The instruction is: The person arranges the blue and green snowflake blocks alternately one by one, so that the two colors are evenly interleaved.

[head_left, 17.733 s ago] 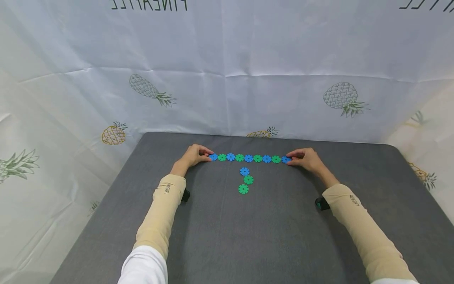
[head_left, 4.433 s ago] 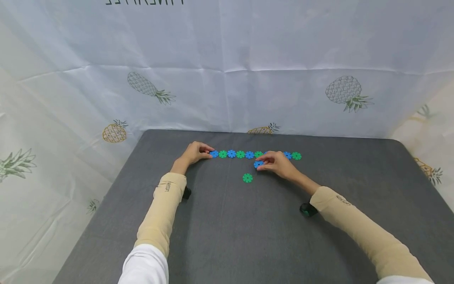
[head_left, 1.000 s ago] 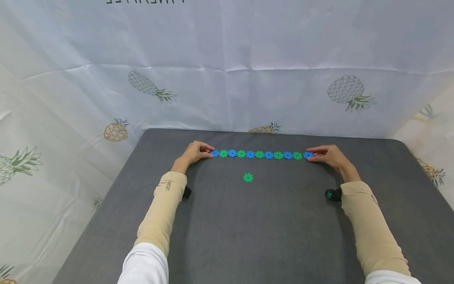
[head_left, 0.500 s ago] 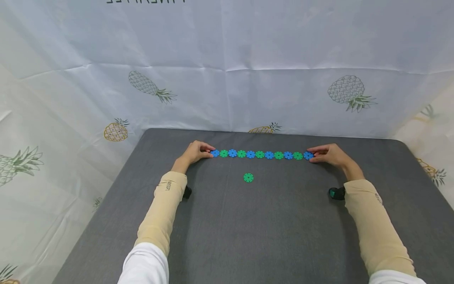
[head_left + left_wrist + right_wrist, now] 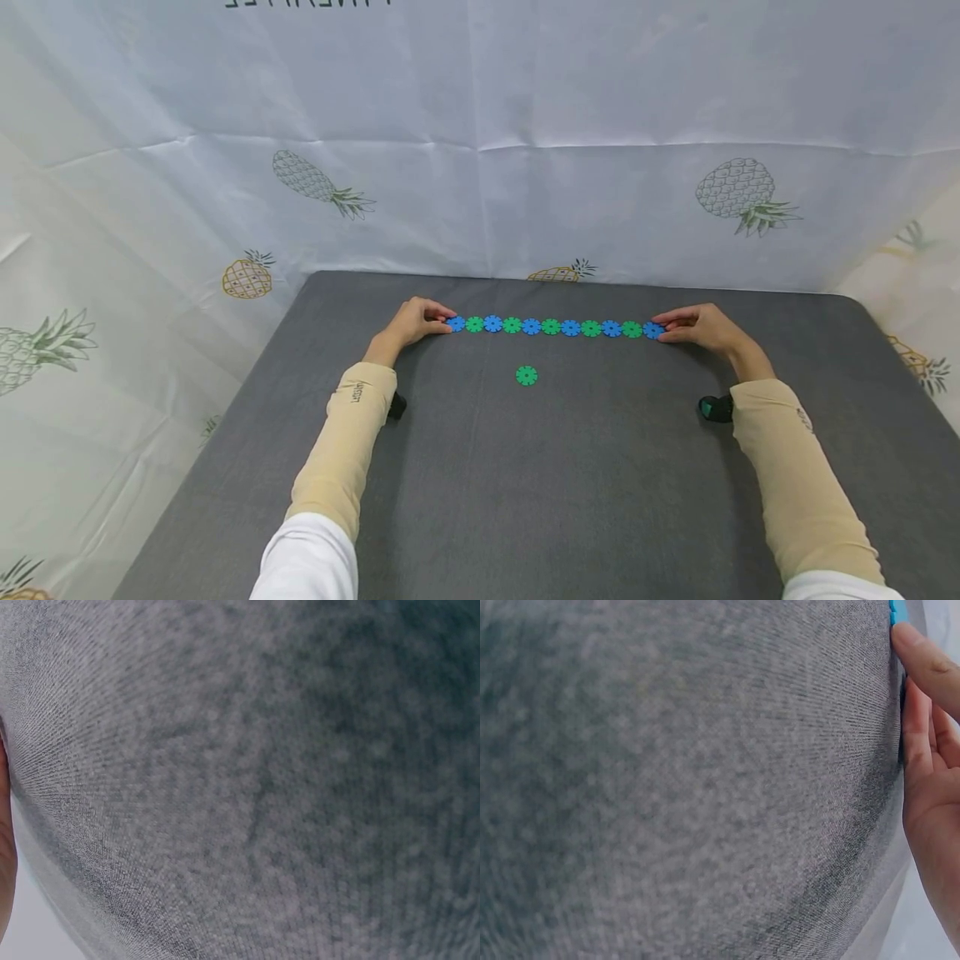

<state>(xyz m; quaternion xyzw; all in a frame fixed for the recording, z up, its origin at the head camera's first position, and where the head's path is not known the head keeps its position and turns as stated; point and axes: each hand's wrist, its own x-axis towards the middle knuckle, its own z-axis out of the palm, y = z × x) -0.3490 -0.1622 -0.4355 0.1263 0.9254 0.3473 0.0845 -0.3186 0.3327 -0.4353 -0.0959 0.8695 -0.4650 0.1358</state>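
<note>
A straight row of notched plastic discs (image 5: 551, 327), blue and green by turns, lies across the far part of the grey table. At its left end, my left hand (image 5: 408, 325) pinches a blue disc (image 5: 457, 324) between thumb and fingers. My right hand (image 5: 705, 327) pinches the blue disc (image 5: 653, 331) that ends the row on the right. In the right wrist view only a sliver of that blue disc (image 5: 897, 610) shows, beside the thumb. The left wrist view catches just a strip of hand at its edge. A single green disc (image 5: 527, 376) lies apart, nearer than the row.
The grey cloth-covered table (image 5: 555, 492) spreads under both arms. Behind it hangs a pale curtain (image 5: 600, 100) printed with pineapples, coming down at the table's far edge. A dark wrist camera (image 5: 716, 408) sits under the right forearm.
Since the oldest frame the row has grown rightward by a green and a blue disc, both formerly loose below. The right hand carried the blue one to the end; the left stayed put.
</note>
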